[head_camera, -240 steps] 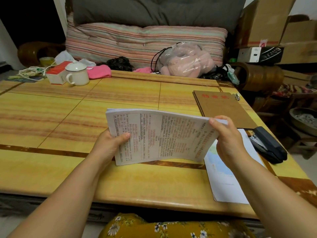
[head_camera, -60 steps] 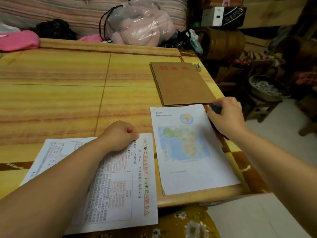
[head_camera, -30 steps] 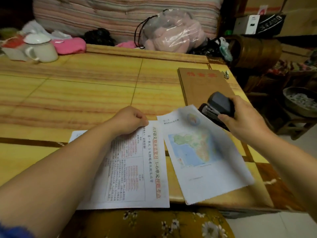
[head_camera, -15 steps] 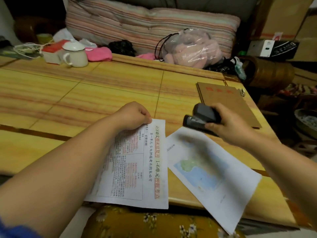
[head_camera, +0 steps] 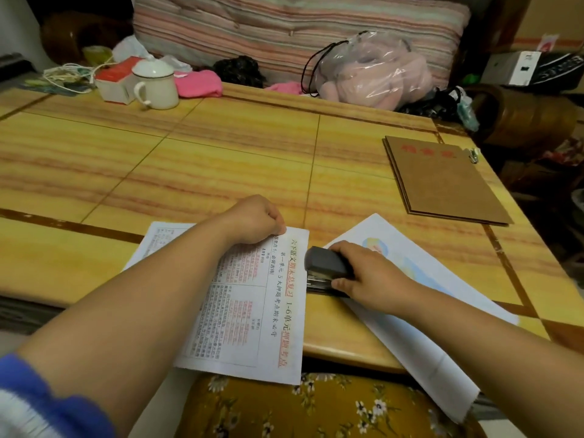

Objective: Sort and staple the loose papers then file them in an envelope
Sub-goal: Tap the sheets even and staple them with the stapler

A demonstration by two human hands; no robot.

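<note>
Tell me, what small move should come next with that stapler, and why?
Probably press the stapler down. The right hand grips it with its mouth at the right edge of the printed papers, while the left hand holds that stack against the table.

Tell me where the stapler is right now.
The stapler is near the table's front edge, right of centre in the head view, held by the right hand at the right edge of the printed sheets, beside the map sheet.

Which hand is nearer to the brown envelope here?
Right. The right hand, gripping the stapler, lies nearer the brown envelope at the table's right side. The left hand presses the printed papers farther left.
</note>
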